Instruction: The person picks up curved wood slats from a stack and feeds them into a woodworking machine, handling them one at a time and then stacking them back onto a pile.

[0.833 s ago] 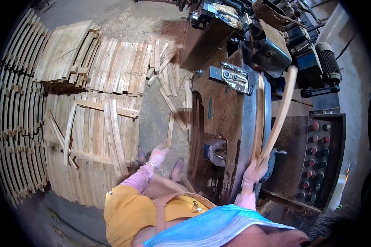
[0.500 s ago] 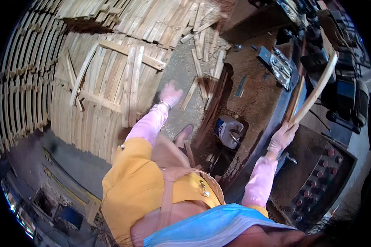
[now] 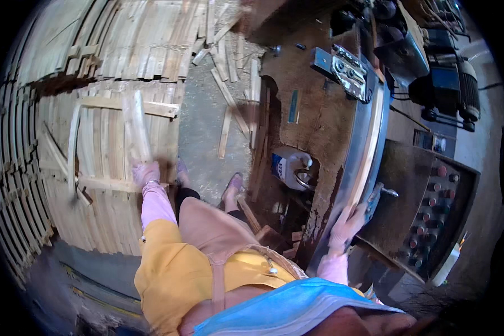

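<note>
My left hand is closed round the near end of a pale wooden slat above a broad stack of slats. Motion blurs that slat, and I cannot tell whether a second one is with it. On the right, a long narrow wooden strip lies along the steel bed of a woodworking machine. Its far end runs up to the machine's metal head. My right hand, somewhat blurred, grips the strip's near end beside a small blue clamp with a handle.
A control panel with several red and black knobs stands at the right. A motor sits behind it. A white jug stands in a recess of the machine. Wood offcuts litter the floor between stack and machine.
My left hand has gone from hanging free to holding a slat on the stack. My right hand has drawn nearer, and its strip, earlier angled up, now lies along the bed.
</note>
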